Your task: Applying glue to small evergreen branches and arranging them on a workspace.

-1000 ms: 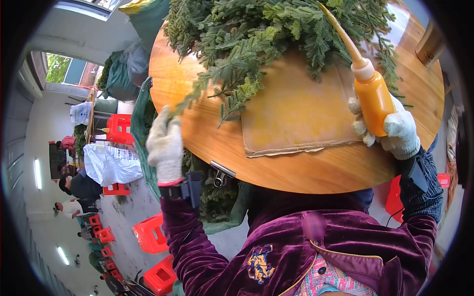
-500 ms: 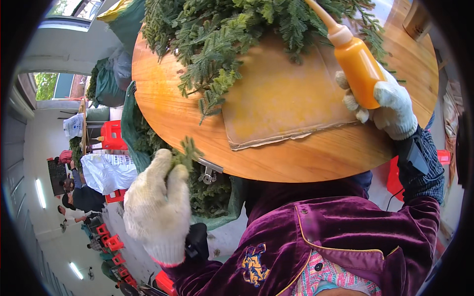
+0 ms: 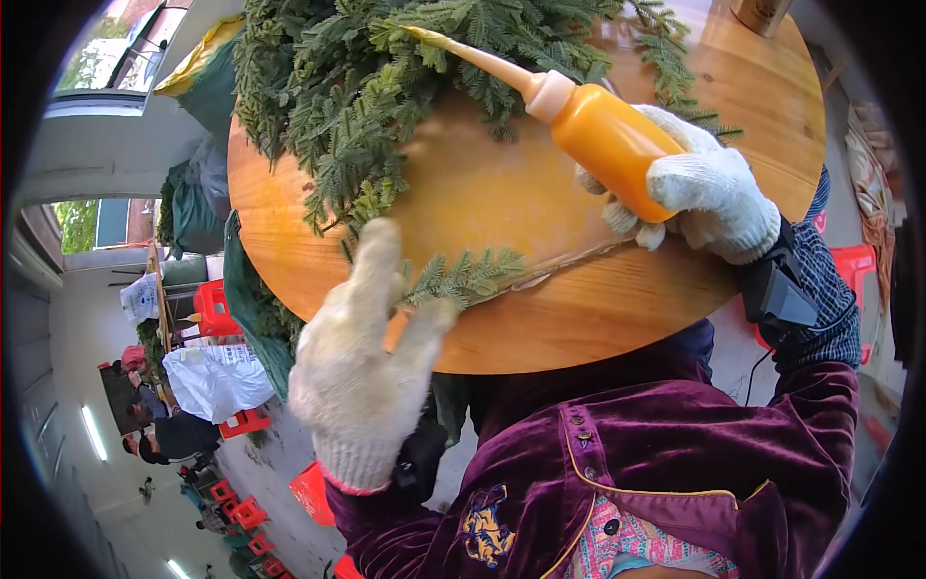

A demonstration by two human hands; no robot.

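Observation:
My right hand point(image 3: 709, 188), in a white knit glove, grips an orange squeeze bottle point(image 3: 617, 140) with a long pale nozzle. The bottle is tilted, its nozzle tip up and left, over the branches in the view. At the near left table edge is my left hand point(image 3: 362, 357), also gloved, with index finger and thumb spread apart. Just past these fingers a small green fir sprig point(image 3: 468, 275) lies across the near edge of a yellow-stained cardboard sheet point(image 3: 492, 203). Whether a hidden finger still touches the sprig's base, I cannot make out.
Fir branches point(image 3: 338, 106) are heaped over the far left of the round wooden table point(image 3: 617, 299). A brown container point(image 3: 762, 12) stands at its far right. A green sack point(image 3: 256, 309) hangs beside the left edge. Red stools point(image 3: 854, 270) and people are farther off.
My left hand has moved right and up to the cardboard, and its fingers have spread off the sprig. The bottle in my right hand has swung its nozzle leftward.

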